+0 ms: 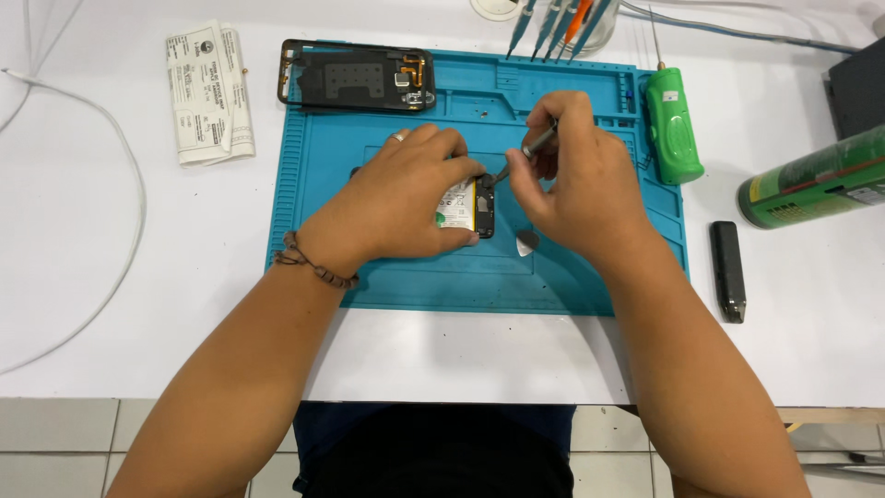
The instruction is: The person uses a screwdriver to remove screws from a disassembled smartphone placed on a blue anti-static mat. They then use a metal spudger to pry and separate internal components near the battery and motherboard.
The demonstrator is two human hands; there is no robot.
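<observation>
The opened phone [466, 205] lies flat near the middle of the blue work mat [369, 267], with its battery and inner parts facing up. The left hand [406, 198] covers most of it and presses it down, fingers closed over the far and near edges. The right hand [572, 175] has its grip closed on a thin metal tool [527, 152], like a pen, and the tip points down to the right end of the phone.

I judge the phone is light, stiff and fragile inside; it is safer to hold it by the outer frame edges, not on the battery or small connectors.

Just right of the phone, a small white pick [527, 243] lies on the mat. At the far edge of the mat lies a black back frame [355, 77]. On the white bench [83, 304], right of the mat, stands a green electric screwdriver [673, 124], further right a green spray can [811, 180] and a small black stick [728, 269]. To the far left is a folded paper [207, 92].
</observation>
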